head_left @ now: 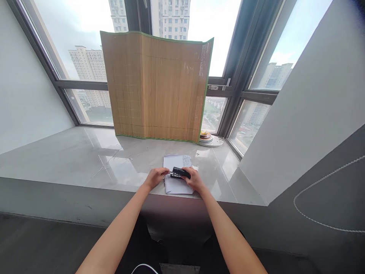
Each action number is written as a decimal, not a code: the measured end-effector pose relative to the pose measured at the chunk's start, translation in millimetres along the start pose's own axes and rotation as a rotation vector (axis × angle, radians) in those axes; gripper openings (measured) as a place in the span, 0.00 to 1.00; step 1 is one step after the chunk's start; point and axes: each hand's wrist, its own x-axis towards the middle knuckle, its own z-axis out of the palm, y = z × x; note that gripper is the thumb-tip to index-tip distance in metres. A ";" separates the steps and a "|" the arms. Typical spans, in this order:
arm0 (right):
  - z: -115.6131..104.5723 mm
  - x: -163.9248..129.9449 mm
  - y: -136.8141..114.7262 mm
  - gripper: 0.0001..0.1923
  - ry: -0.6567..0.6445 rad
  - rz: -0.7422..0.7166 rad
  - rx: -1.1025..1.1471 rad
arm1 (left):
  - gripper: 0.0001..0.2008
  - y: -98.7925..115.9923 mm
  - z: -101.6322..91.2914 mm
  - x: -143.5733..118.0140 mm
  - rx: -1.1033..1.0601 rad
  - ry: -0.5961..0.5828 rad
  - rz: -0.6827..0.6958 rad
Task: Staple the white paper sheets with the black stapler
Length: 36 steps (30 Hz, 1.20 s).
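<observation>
A black stapler (180, 172) is held above white paper sheets (178, 187) near the front edge of the ledge. My right hand (195, 179) is wrapped round the stapler's right end. At its left end, my left hand (156, 177) pinches a thin metal part that sticks out, perhaps the stapler's inner rail; its exact kind is too small to tell. A speckled, printed patch (186, 161) shows at the paper's upper right. The fingertips of both hands are partly hidden.
A bamboo mat (159, 87) with green edging stands upright against the window. Stacked plates (209, 140) sit at its right foot. The glossy tiled ledge (114, 163) ends in a front edge before me. A white beaded cord (302, 213) hangs at the right.
</observation>
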 end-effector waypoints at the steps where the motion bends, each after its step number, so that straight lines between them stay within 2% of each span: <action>1: -0.2 0.2 -0.4 0.21 -0.002 0.004 -0.001 | 0.14 -0.5 0.3 -0.3 0.006 0.001 0.013; 8: -1.7 0.9 -1.8 0.21 -0.005 0.007 0.012 | 0.13 -4.4 1.5 -1.5 0.048 0.011 0.043; 14: -0.1 1.2 3.6 0.21 0.002 0.001 0.007 | 0.15 -2.9 0.7 -1.9 0.148 0.217 0.098; 18: 0.6 0.8 5.4 0.20 0.008 0.002 0.000 | 0.17 -2.0 -0.4 -1.1 0.217 0.203 0.121; 23: -0.7 0.4 3.7 0.20 0.005 0.007 0.007 | 0.14 -1.9 -0.6 1.1 0.243 0.289 0.026; 29: -1.9 0.5 0.8 0.20 0.007 0.004 0.019 | 0.12 -2.0 0.4 2.0 0.260 0.289 -0.048; 36: -3.4 0.7 -2.0 0.19 0.009 0.003 0.001 | 0.12 -0.7 0.1 3.2 0.251 0.291 0.006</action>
